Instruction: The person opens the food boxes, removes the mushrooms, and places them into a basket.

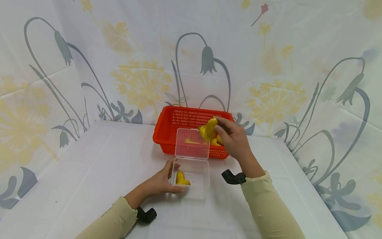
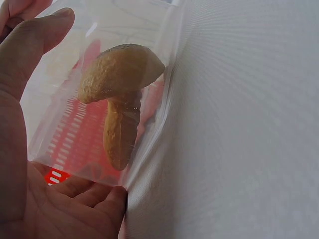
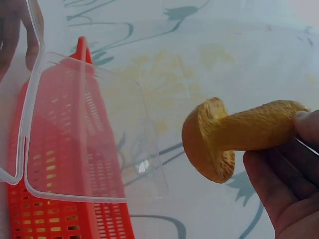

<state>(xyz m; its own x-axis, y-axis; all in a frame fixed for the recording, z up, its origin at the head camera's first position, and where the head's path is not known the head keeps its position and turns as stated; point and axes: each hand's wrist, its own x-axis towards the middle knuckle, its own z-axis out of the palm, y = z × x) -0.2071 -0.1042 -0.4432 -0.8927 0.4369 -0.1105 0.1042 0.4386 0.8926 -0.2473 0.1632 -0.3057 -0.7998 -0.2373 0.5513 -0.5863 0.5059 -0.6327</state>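
My right hand (image 1: 235, 141) pinches a yellow mushroom (image 1: 209, 129) by its stem, above the right part of the red basket. In the right wrist view the held mushroom (image 3: 209, 139) has its cap pointing away from the fingers. A clear plastic box (image 1: 198, 172) sits on the table with its hinged lid (image 1: 191, 146) up, leaning toward the basket. Round the box's left side, my left hand (image 1: 161, 181) grips it with thumb in front and fingers behind. Inside the box lies another yellow mushroom (image 1: 180, 178), seen through the wall in the left wrist view.
The red perforated basket (image 1: 165, 132) stands behind the box and holds several yellow pieces (image 1: 216, 142), partly hidden by the lid and right hand. White cloth covers the table (image 1: 113, 159). A flower-printed sheet (image 1: 143, 39) rises behind and at both sides.
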